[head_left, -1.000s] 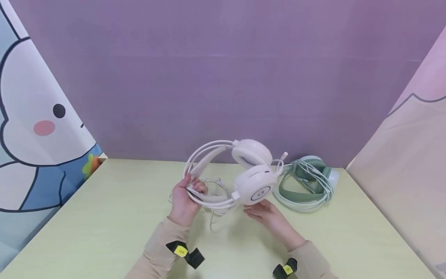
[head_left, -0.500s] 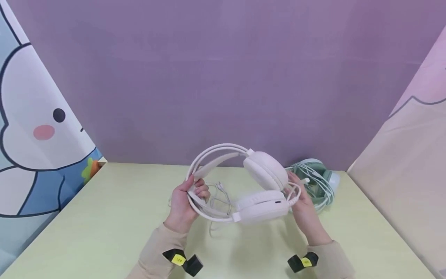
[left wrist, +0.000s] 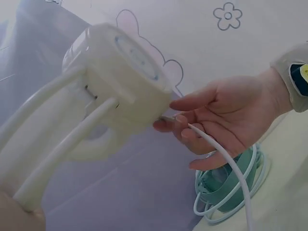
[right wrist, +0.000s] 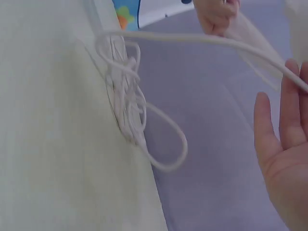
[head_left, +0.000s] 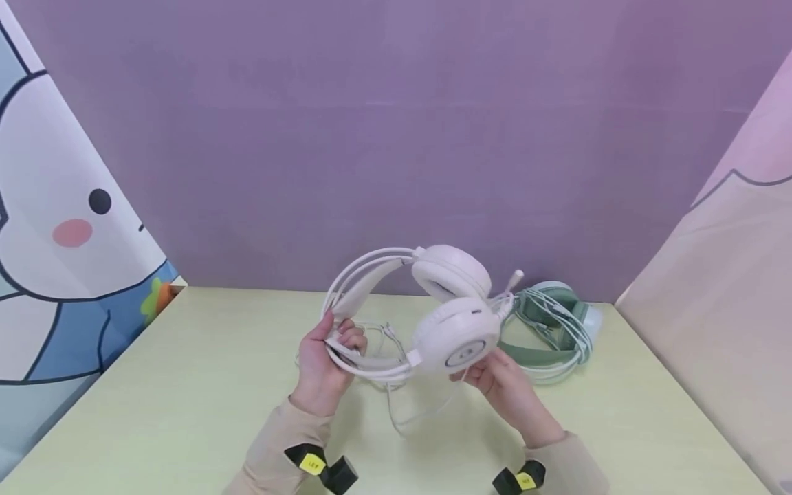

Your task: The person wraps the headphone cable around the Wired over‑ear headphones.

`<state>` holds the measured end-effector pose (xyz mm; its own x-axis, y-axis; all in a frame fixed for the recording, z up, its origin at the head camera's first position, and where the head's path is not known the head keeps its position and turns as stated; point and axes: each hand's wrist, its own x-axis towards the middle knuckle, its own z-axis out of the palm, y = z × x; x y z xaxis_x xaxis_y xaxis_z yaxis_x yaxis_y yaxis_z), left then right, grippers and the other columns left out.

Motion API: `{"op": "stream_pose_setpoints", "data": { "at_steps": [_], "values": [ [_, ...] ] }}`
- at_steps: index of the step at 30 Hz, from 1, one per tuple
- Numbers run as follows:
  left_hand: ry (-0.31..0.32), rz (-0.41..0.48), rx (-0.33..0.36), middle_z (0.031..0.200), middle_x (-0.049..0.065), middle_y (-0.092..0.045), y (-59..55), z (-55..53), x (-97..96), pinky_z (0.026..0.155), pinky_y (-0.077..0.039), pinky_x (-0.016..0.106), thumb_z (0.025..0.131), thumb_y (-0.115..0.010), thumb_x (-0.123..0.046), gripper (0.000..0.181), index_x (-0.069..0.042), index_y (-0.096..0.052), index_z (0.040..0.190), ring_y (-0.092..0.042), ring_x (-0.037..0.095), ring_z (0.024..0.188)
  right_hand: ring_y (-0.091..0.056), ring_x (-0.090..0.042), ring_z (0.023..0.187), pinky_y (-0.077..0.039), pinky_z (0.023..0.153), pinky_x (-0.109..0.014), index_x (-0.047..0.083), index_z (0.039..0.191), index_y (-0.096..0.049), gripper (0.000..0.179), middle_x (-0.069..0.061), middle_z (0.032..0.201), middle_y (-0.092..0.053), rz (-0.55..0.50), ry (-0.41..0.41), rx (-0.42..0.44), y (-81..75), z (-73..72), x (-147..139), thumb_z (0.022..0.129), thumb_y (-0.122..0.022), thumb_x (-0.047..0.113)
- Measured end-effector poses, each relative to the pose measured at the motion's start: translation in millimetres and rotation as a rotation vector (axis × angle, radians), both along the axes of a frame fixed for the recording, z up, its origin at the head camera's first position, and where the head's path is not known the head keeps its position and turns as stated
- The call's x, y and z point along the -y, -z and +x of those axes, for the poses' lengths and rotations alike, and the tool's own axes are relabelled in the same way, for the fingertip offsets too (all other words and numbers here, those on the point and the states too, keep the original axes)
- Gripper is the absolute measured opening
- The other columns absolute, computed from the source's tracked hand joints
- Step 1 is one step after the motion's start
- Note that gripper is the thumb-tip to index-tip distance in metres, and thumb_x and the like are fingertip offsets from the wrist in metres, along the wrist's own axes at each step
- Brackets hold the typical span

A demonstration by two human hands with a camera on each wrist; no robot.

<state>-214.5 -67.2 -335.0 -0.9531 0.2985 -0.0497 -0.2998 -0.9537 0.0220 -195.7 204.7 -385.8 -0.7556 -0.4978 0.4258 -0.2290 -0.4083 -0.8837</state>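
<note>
A white over-ear headset point(head_left: 454, 337) with a microphone boom is held up above the table. My left hand point(head_left: 324, 368) grips its headband, fingers wrapped round the white band. The ear cups point right, the nearer one tilted so its round emblem shows. My right hand point(head_left: 501, 385) is just under the nearer ear cup, with the headset's white cable point(left wrist: 221, 149) running between its fingers. In the right wrist view, the cable point(right wrist: 207, 38) arcs from those fingers down to a loose bundle, and the little finger stands apart from it.
A green headset point(head_left: 544, 357), its pale cable wound around it, lies at the back right of the table point(head_left: 185, 412). Behind the table rises a purple backdrop point(head_left: 396, 151). Printed cartoon panels point(head_left: 68, 179) stand at both sides.
The right hand rose to the far side of the ear cups, then came back down beneath the nearer one with the cable. The headset tipped and turned back; the left hand kept hold of the headband.
</note>
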Motion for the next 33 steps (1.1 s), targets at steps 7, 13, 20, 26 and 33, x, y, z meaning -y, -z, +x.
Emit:
{"op": "stream_pose_setpoints", "data": {
  "at_steps": [7,13,20,26,33],
  "values": [
    [-0.145,-0.002,0.037,0.072,0.003,-0.031,2.4,-5.2,6.0,0.048,-0.032,0.021,0.103,-0.031,-0.021,0.008,-0.013,-0.032,0.102,-0.031,0.012,0.052,-0.06,-0.004,0.079,-0.051,0.081,-0.023,0.009,0.129,-0.043,0.028,0.008,0.084,-0.059,0.285,0.155,0.043,-2.1,10.7,22,0.101,-0.039,0.011],
    [-0.166,-0.013,0.044,0.072,0.002,-0.031,3.5,-6.0,9.4,0.048,-0.032,0.021,0.103,-0.031,-0.021,0.008,-0.014,-0.033,0.102,-0.032,0.012,0.052,-0.053,-0.003,0.069,-0.049,0.071,-0.023,-0.013,0.137,-0.026,0.046,0.006,0.077,-0.053,0.48,0.213,0.079,-5.8,13.5,23,0.102,-0.037,0.015],
    [-0.129,-0.006,0.013,0.072,0.002,-0.033,3.8,-6.2,9.4,0.048,-0.033,0.02,0.103,-0.031,-0.021,0.009,-0.013,-0.034,0.101,-0.032,0.011,0.053,-0.051,-0.004,0.066,-0.05,0.066,-0.023,-0.012,0.132,-0.038,0.04,0.004,0.075,-0.052,0.588,0.318,0.132,-12.5,7.8,-9,0.103,-0.034,0.015],
    [-0.038,0.038,-0.115,0.074,0.004,-0.034,6.0,-6.1,10.3,0.05,-0.034,0.02,0.102,-0.032,-0.019,0.008,-0.011,-0.034,0.101,-0.027,0.01,0.057,-0.051,-0.004,0.066,-0.049,0.062,-0.019,0.002,0.12,-0.058,0.027,0.006,0.072,-0.055,0.484,0.639,0.035,-30.0,-6.0,-50,0.101,-0.042,0.011],
    [-0.004,0.009,-0.194,0.077,0.005,-0.035,7.9,-5.5,7.6,0.049,-0.036,0.02,0.098,-0.041,-0.013,0.004,-0.012,-0.036,0.099,-0.027,0.01,0.058,-0.031,-0.009,0.054,-0.023,0.048,-0.019,0.007,0.106,-0.067,0.039,0.001,0.063,-0.04,-0.051,0.355,-0.122,-76.0,-21.2,-91,0.1,-0.03,-0.003]
  ]
}}
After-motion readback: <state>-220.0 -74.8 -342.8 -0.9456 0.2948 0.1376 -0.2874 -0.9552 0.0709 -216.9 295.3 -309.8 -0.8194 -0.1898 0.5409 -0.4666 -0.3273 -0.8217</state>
